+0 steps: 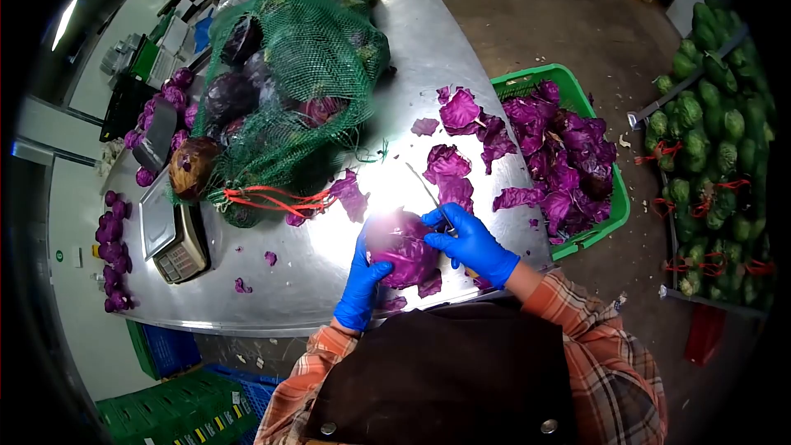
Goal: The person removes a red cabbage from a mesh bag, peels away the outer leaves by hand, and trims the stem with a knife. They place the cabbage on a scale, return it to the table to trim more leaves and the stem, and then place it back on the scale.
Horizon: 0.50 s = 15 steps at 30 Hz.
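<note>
A red cabbage [405, 254] rests near the front edge of the metal table, partly washed out by glare. My left hand [360, 284], in a blue glove, is wrapped round its left side with the thumb on the front. In my right hand [468, 247], also gloved in blue, is a knife [428, 188] whose thin blade points up and away. The right fingers are closed and lie against the cabbage's right side. Loose purple leaves [449, 166] are scattered just beyond my hands.
A green net sack [317, 49] of red cabbages fills the table's far side, tied with orange cord. To the left stand a scale [180, 249] and rows of cabbages [114, 239]. A green crate [620, 202] of leaves adjoins the right edge. Sacks of green vegetables [717, 140] stand farther right.
</note>
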Tool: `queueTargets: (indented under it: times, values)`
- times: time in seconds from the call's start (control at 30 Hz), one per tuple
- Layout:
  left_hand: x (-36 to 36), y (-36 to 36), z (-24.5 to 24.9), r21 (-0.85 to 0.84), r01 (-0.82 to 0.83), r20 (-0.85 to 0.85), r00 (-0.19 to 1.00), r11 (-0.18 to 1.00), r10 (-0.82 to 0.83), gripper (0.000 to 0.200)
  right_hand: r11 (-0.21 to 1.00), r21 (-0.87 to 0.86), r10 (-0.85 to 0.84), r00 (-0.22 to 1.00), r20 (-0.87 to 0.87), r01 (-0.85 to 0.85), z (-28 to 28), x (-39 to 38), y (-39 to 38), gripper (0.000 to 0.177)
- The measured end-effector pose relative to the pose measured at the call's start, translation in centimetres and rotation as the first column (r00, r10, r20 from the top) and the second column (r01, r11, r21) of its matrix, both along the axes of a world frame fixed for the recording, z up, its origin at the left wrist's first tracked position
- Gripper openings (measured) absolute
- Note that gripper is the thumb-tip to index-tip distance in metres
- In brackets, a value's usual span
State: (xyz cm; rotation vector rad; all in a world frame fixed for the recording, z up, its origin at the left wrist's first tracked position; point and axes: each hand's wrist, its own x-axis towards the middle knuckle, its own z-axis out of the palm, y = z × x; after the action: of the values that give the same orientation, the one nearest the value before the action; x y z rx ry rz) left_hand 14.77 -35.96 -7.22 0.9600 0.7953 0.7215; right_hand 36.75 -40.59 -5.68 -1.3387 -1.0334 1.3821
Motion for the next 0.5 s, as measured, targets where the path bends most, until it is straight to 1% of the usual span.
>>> queueTargets:
  times: [0.03,0.13,0.27,0.37,0.5]
  values:
    - [0.0,0.1,0.0,-0.011,0.012,0.0,1.0,1.0,-0.012,0.097,0.995,-0.092,0.024,0.998,-0.06,-0.03,0.5,0.4,0.0,0.03]
    - [0.1,0.2,0.3,-0.07,0.051,0.038,0.998,0.996,-0.049,0.098,0.982,-0.165,0.046,0.965,-0.259,-0.091,1.8,0.9,-0.2,0.027]
    - [0.8,0.5,1.7,-0.134,0.125,0.144,0.984,0.983,-0.105,0.102,0.976,-0.163,0.067,0.914,-0.401,-0.143,3.8,1.6,-0.1,0.018]
    - [1.4,0.7,2.7,-0.147,0.179,0.206,0.967,0.973,-0.147,0.107,0.963,-0.161,0.13,0.899,-0.418,-0.215,5.0,2.1,-0.2,0.023]
    - [1.8,1.2,2.9,-0.102,0.188,0.179,0.969,0.977,-0.168,0.112,0.963,-0.176,0.114,0.898,-0.424,-0.206,6.6,2.7,-0.5,0.022]
